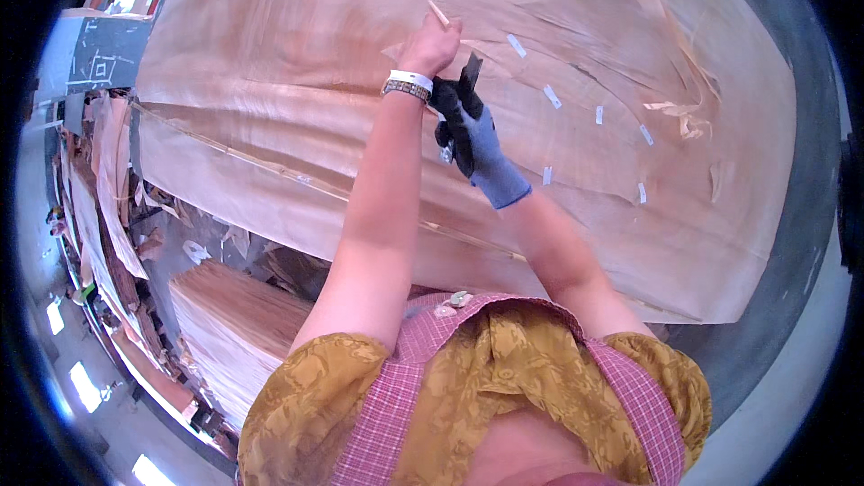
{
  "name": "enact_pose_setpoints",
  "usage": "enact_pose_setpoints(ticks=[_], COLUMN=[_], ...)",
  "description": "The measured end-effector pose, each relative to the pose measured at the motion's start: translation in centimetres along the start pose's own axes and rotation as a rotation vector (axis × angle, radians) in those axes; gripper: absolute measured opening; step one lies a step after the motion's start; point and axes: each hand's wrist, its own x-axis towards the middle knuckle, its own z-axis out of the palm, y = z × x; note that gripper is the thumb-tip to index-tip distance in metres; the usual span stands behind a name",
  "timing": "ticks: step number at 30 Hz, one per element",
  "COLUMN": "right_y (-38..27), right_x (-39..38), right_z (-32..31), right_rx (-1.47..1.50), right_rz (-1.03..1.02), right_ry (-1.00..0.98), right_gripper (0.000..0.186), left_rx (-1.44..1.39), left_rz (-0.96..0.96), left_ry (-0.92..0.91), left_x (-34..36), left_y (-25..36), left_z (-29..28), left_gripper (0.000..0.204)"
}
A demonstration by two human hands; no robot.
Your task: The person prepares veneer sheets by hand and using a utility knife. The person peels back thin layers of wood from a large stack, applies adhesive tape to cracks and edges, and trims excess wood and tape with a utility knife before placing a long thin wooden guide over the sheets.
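Observation:
A large sheet of thin wood veneer (342, 45), pinkish and wavy, spreads under both hands. My bare left hand (430, 47), with a white band and a watch-like bracelet (408, 85) at the wrist, is closed over its far middle. A short pale strip (438, 13) sticks out past its fingers. My right hand (468, 137), in a blue and black glove, is closed just beside the left wrist. From it juts a flat dark blade-like tool (471, 70); the rest of the tool is hidden by the glove. Small white tape pieces (552, 96) dot the veneer to the right.
Torn veneer scraps (691, 121) lie at the sheet's right. A long thin wooden strip (270, 166) crosses the sheet's near left. A stack of veneer sheets (229, 315) stands at lower left, with broken veneer piled beyond. A dark grey table edge (801, 207) curves along the right.

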Motion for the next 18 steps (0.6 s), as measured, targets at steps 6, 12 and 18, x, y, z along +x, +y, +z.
enact_pose_setpoints(ticks=[6, 12, 18], right_y=[-5.8, -10.4, -8.3], right_x=[1.3, 3.1, 2.8], right_z=[0.3, 1.3, -0.7], right_rx=[-0.579, -0.812, -0.711], right_rz=[-0.478, -0.216, -0.246], right_ry=[-0.269, -0.562, -0.463], right_gripper=[0.029, 0.029, 0.022], left_rx=[-0.080, -0.236, 0.129], left_rz=[0.142, 0.218, 0.187], left_ry=[0.008, -0.208, -0.132], left_x=[-0.2, -1.3, -3.0], left_y=[-1.2, -1.2, 1.7], left_z=[1.7, 1.7, -2.2], left_gripper=[0.058, 0.056, 0.054])
